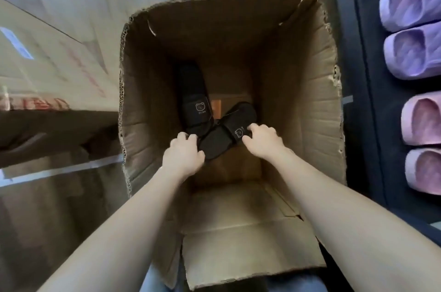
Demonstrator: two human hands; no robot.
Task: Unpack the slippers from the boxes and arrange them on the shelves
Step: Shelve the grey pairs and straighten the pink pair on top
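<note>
Closest to the camera, both bare forearms reach from the bottom of the frame over the folded-down near flap (250, 256) into a deep cardboard box (300, 100) at centre frame.

On the box floor the left hand (183, 155) has its thumb and curled fingers (188, 137) closed on the lower-left end of the near black slipper (214, 142). The right hand (260, 141) curls over that slipper's strap, beside the small bear print. So both hands grip the same slipper, which lies slantwise. Its lower-left end sits against the far black slipper (193, 98), which points toward the top of the frame. I cannot tell whether the left fingertips also touch that one.

Judging by their look, these are light, moulded foam slides: soft enough to bend a little and matte rather than slick, with nothing fragile about them. The strap is the natural hold, since fingers hook under it, and one hand per slipper should be enough.

The tall box walls are the main obstacle, because the slippers have to come straight up past the ragged rim before swinging aside. The near flap also juts toward the body.

Along the right edge of the frame a dark shelf (367, 76) already carries two purple slippers (410, 2) in the upper right and two pink slippers (422, 119) below them, each pair packed side by side.

At the left of the frame lies another cardboard box (47, 65) with red printing and tape.
</note>
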